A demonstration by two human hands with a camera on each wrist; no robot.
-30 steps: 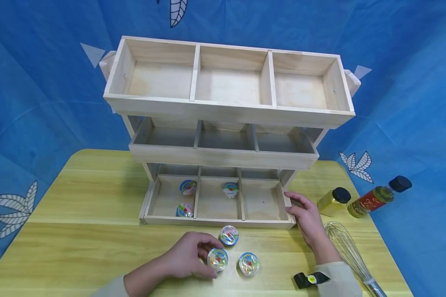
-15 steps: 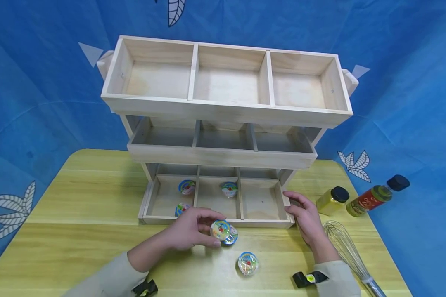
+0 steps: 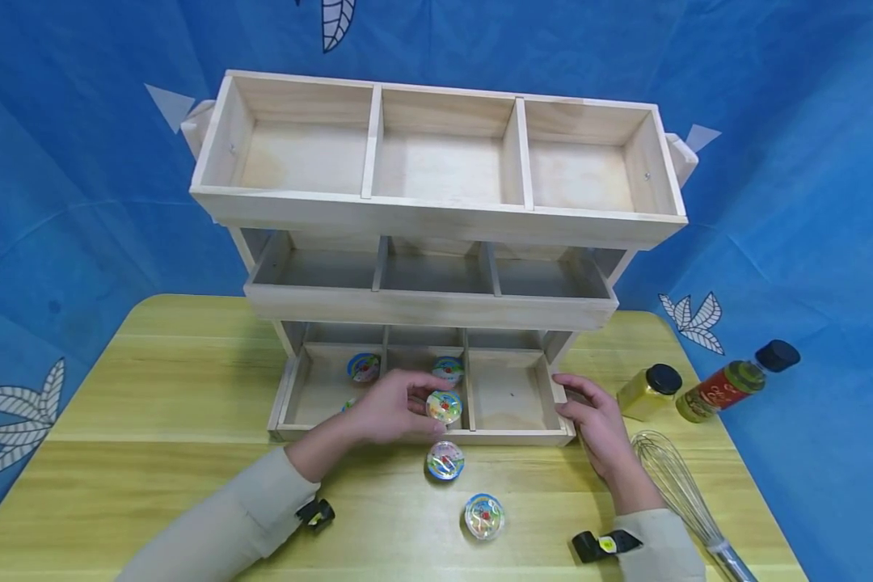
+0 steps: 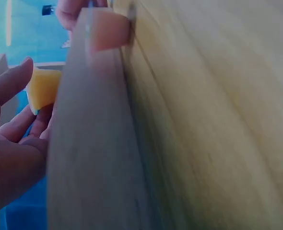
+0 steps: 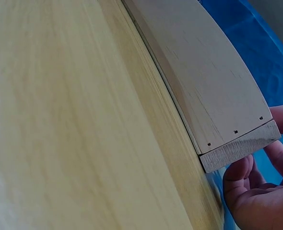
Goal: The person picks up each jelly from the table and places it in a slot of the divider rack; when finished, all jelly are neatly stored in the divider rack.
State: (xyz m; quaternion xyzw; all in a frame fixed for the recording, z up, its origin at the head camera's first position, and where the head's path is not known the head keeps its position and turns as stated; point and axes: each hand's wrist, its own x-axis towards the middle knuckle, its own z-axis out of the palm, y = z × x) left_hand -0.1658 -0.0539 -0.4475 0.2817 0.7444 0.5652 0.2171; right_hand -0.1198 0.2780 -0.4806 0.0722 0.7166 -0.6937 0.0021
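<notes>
At front of bottom tray (image 3: 509, 437) | left hand (image 3: 393, 406) pinches cup (image 3: 444, 407) | right hand (image 3: 600, 422) grips edge (image 5: 240, 146)

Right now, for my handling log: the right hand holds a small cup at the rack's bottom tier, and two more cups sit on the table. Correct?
Wrong hand: the left hand holds that small cup, as the head view shows. The rest stands.

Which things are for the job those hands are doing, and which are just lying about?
Seem part of the job:
- cup in the left hand: the held cup
- two cups on the table
- wooden shelf, which the right hand holds

Probably just lying about:
- whisk
- yellow jar
- bottle
</notes>
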